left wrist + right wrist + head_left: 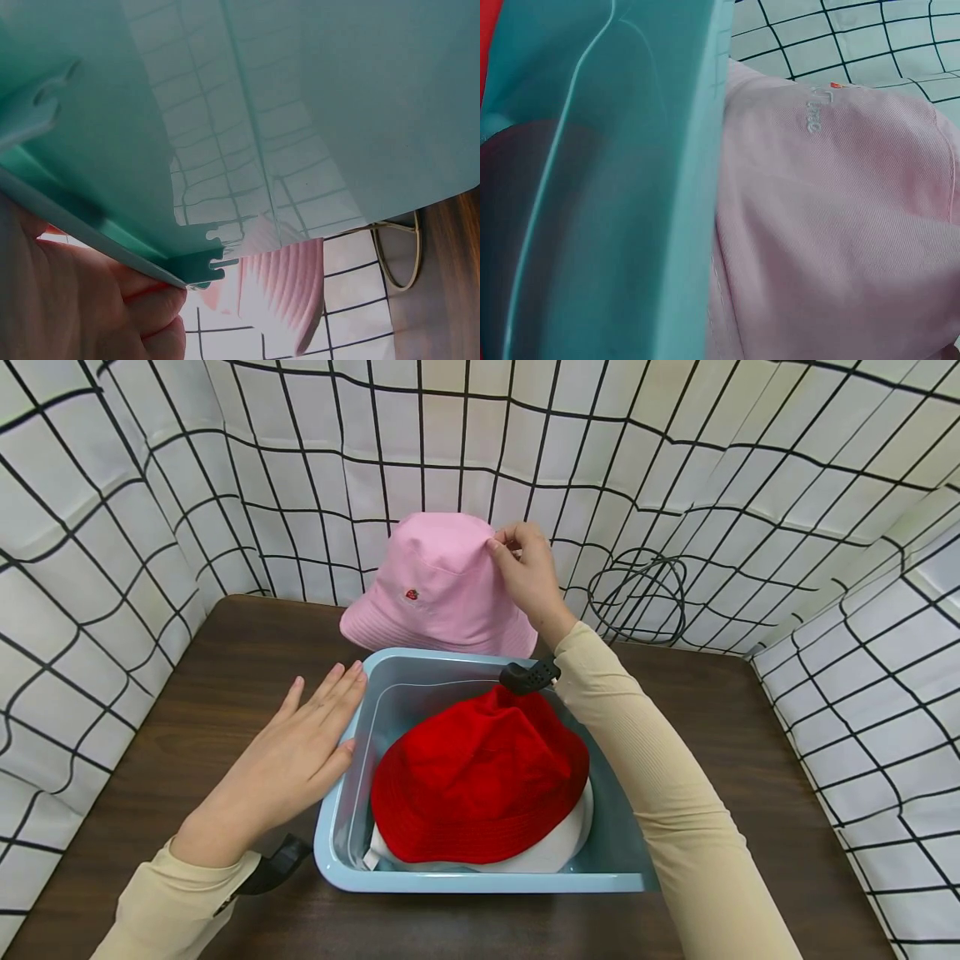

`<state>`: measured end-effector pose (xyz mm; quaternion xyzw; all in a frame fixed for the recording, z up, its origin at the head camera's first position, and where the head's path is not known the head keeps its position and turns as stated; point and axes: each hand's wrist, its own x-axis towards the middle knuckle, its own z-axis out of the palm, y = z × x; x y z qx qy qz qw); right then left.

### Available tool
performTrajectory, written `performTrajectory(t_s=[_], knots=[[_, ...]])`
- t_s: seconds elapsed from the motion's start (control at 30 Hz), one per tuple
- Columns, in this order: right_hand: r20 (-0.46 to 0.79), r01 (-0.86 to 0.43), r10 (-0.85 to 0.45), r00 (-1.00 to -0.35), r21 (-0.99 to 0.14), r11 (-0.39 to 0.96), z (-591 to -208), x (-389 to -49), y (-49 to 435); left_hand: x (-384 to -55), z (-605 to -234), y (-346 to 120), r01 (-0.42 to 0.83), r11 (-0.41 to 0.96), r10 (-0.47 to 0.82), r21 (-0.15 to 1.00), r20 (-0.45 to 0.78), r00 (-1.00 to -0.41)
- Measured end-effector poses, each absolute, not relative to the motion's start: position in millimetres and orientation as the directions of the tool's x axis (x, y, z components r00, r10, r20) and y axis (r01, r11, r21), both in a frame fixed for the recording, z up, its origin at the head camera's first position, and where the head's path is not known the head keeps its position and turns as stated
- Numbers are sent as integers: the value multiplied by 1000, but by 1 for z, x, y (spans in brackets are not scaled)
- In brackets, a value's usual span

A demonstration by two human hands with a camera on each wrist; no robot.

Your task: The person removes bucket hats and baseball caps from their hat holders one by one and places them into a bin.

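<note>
A pink bucket hat (450, 556) with a small strawberry patch stands behind the light blue plastic bin (480, 882). My right hand (531, 572) pinches the right edge of its crown between thumb and fingers, my forearm crossing the bin's right side. Inside the bin a red bucket hat (480, 785) lies over a white hat (566, 839), of which only the lower part shows. On the bin's left rim rests my left hand (303, 752), fingers straight. The left wrist view shows those fingertips at the rim against the bin's outer wall (360, 112). In the right wrist view, pink fabric (840, 225) fills the right half.
The bin stands on a dark wood table (255, 652). White panels with a black wire grid (465, 435) rise at the back and both sides. A coil of thin black wire (637, 597) leans against the back grid at the right.
</note>
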<state>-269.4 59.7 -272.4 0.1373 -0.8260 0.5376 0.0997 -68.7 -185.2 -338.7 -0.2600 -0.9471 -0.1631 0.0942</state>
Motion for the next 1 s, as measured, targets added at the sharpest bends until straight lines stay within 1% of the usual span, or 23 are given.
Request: performTrajectory(t_s=[0.33, 0.53, 0.77, 1.0], knots=[[277, -298, -111, -955, -896, 329, -269, -269, 61, -69, -339, -185, 528, 805, 462, 272, 271, -844], [269, -281, -81, -960, -911, 303, -269, -270, 63, -69, -340, -186, 526, 807, 462, 268, 269, -845], [289, -298, -70, -955, -927, 228, -268, -270, 64, -68, -338, -185, 516, 815, 458, 263, 254, -852], [313, -327, -99, -945, -917, 226, -267, -272, 65, -68, -337, -184, 511, 820, 457, 259, 242, -856]])
